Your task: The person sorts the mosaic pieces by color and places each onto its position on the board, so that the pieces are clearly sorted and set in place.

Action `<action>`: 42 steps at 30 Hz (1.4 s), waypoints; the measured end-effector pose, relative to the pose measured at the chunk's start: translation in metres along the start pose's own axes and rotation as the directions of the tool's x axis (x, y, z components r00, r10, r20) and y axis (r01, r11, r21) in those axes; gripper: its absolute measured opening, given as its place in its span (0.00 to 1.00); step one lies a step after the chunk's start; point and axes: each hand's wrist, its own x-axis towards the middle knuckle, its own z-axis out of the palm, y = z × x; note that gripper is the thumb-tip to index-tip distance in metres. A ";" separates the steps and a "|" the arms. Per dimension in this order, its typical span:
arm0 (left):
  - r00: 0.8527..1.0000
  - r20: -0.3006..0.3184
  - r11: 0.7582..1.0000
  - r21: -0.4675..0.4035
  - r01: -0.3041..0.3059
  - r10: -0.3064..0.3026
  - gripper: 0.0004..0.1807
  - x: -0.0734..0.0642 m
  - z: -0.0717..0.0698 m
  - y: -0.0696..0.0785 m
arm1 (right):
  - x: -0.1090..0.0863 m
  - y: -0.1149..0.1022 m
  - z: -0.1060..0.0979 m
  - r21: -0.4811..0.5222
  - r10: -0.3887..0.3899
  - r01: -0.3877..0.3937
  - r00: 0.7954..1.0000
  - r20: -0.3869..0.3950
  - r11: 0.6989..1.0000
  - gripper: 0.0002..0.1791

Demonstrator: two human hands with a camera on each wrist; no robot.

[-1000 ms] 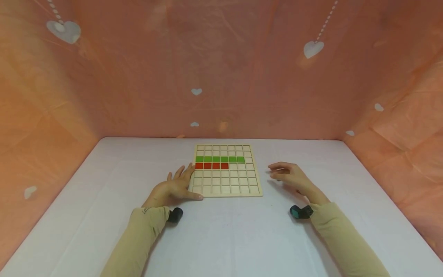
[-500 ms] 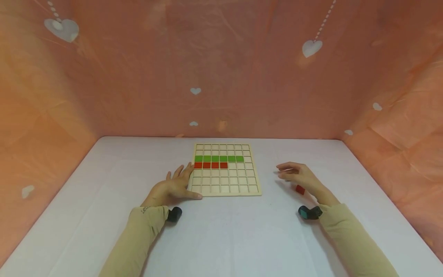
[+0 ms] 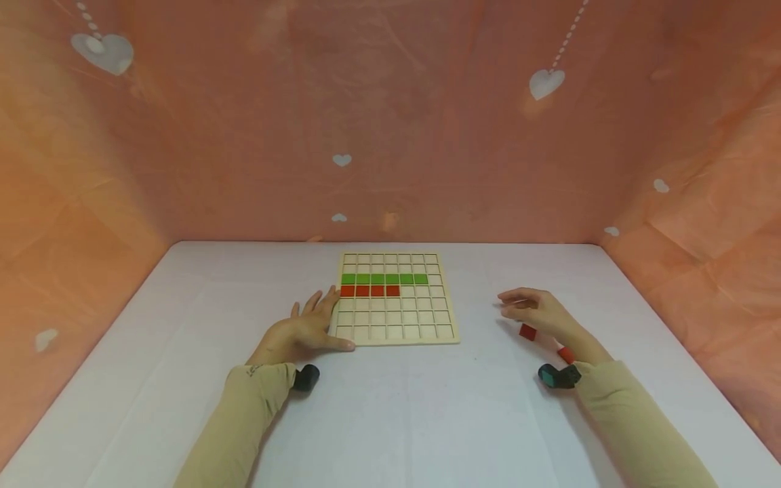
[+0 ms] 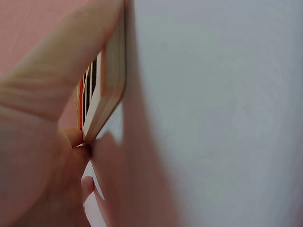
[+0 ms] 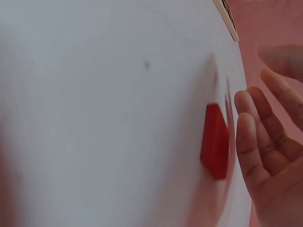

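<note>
A square wooden grid board (image 3: 422,317) lies on the table with a row of green tiles (image 3: 378,279) above a shorter row of red tiles (image 3: 369,291). My left hand (image 3: 310,331) rests at its near left corner, thumb along the front edge and spread fingertips at the left side. The left wrist view has the thumb against the board's edge (image 4: 113,71). Right of the board, my right hand (image 3: 539,313) hovers with relaxed, slightly bent fingers and holds nothing. Beneath it are a red tile (image 3: 527,332) and, partly hidden by the wrist, a second red tile (image 3: 566,354).
A white cloth covers the table (image 3: 403,413). Behind and on both sides hangs an orange-pink curtain (image 3: 390,122) with pale hearts. Each wrist carries a small black camera, the left camera (image 3: 307,378) beside the sleeve and the right camera (image 3: 558,376) near the second red tile.
My right hand has moved right, away from the board, and two red tiles have come into sight beneath it. The left hand stays at the board's corner.
</note>
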 end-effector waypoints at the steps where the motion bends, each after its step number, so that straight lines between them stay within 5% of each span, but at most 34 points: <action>1: 1.000 -0.001 1.000 -0.001 -0.002 0.002 0.63 0.000 0.000 0.000 | -0.001 0.001 -0.001 -0.007 -0.002 0.002 1.000 -0.003 1.000 0.25; 19: 1.000 -0.011 1.000 -0.023 0.014 -0.015 0.63 0.000 0.003 -0.002 | -0.012 0.013 -0.014 -0.023 -0.023 0.023 1.000 0.015 0.999 0.24; 31: 1.000 -0.009 1.000 -0.024 0.014 -0.015 0.62 0.001 0.002 -0.002 | -0.023 0.024 -0.024 -0.017 0.066 -0.065 0.995 0.073 0.998 0.27; 42: 1.000 0.002 0.999 -0.031 0.014 -0.014 0.63 0.001 0.001 -0.002 | -0.030 0.034 -0.025 0.016 0.012 -0.014 0.989 0.146 1.000 0.27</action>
